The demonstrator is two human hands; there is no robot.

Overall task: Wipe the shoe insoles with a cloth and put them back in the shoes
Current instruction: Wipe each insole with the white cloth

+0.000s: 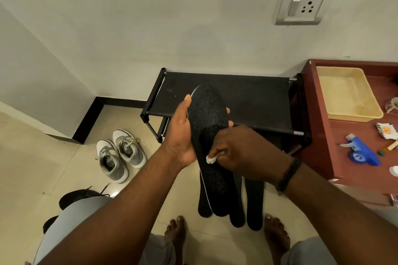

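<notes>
My left hand [182,133] grips a black insole [207,118] by its edge, holding it upright over the black shoe rack [258,97]. My right hand [239,148] pinches a small white cloth [210,159] against the insole's lower half. Several other black insoles [245,202] lie on the floor below, between my bare feet. A pair of grey and white sneakers [119,155] stands on the floor to the left. Part of a black shoe [75,198] shows behind my left arm.
A reddish wooden table [336,157] at the right carries a beige tray [323,92], a blue spray bottle [361,153] and small items. A wall socket [301,7] sits above. The tiled floor [32,168] spreads to the left.
</notes>
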